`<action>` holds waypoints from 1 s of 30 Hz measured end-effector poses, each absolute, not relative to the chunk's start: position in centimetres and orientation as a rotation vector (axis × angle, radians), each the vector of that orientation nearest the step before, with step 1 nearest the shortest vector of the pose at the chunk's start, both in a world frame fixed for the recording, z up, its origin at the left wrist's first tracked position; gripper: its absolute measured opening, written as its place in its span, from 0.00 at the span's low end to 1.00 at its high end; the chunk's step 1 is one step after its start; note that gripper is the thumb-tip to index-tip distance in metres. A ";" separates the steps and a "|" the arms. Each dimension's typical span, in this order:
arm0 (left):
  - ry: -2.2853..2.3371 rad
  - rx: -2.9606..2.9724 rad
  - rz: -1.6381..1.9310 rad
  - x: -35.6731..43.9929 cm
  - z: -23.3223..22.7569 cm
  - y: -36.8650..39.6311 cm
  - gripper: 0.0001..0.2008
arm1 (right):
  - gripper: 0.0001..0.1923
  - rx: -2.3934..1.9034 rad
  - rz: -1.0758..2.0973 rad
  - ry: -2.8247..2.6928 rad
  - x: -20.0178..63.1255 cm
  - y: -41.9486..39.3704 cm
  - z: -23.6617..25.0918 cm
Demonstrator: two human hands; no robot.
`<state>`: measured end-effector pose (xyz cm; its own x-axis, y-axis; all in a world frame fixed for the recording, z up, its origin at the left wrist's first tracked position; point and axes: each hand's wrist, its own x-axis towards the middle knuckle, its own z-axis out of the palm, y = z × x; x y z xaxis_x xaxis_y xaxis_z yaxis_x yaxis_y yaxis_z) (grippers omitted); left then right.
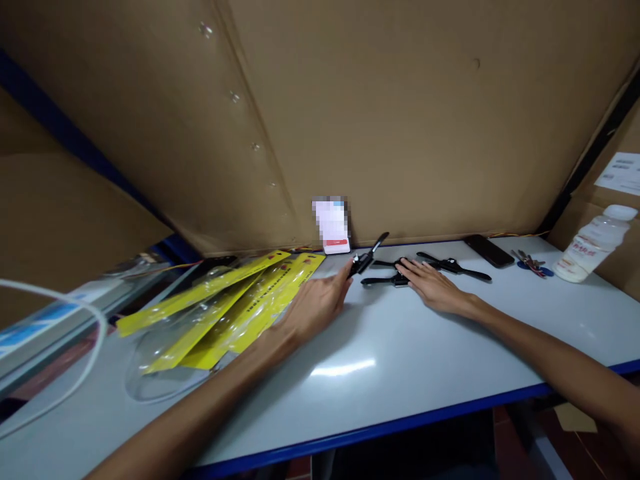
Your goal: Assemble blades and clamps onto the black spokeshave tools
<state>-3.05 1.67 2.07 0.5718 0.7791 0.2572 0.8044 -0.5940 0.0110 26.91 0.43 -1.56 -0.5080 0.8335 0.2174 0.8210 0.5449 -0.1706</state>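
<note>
Left hand: the left hand, centre of the frame, has its grip closed on one black tool, pinched at the fingertips and lifted off the bench, tip angled to the upper right.
Right hand: the right hand, just right of centre, lies flat and palm down with fingers spread wide; it holds nothing and rests on the loose black tools.
Loose tools: several slim black pieces, crossing one another on the bench below the cardboard wall; exact count cannot be told, as the hand covers part of the pile.
Yellow packs: a fan of yellow-backed clear blister packs at left of centre, lying flat and overlapping; whether any holds a tool cannot be told, the clear fronts look hollow.
Progress, as judged: one tool is picked up, the others lie unpacked in the pile; no pack is in either hand, so pairing tool with pack looks barely begun and most of the work seems left.
Bench: white top with blue edge, bare in the lower middle of the frame.
Right side: a dark phone, a bunch of keys and a white bottle sit well apart from the hands at the right.
Back wall: a small white and red card leans against the cardboard, its face blurred.
</note>
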 end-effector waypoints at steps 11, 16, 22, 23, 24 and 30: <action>-0.427 -2.983 -0.279 -1.7 0.1 -1.5 0.26 | 0.19 -1.604 0.239 -2.006 32.3 3.0 2.8; -0.593 -3.044 -0.108 -1.0 0.5 -1.8 0.25 | 0.13 -1.584 0.121 -2.019 29.7 -0.2 3.9; -0.845 -3.013 -0.051 -0.3 0.7 -2.3 0.24 | 0.20 -1.340 -0.083 -2.517 23.0 -4.7 2.1; -0.861 -3.007 -0.055 -0.2 0.8 -2.4 0.24 | 0.20 -1.353 -0.093 -2.537 22.4 -5.1 1.8; -0.872 -3.006 -0.060 -0.1 0.9 -2.4 0.23 | 0.20 -1.373 -0.102 -2.544 22.0 -5.3 1.7; -0.895 -3.027 -0.113 0.1 1.1 -2.7 0.22 | 0.18 -1.463 -0.164 -2.491 21.6 -5.5 1.3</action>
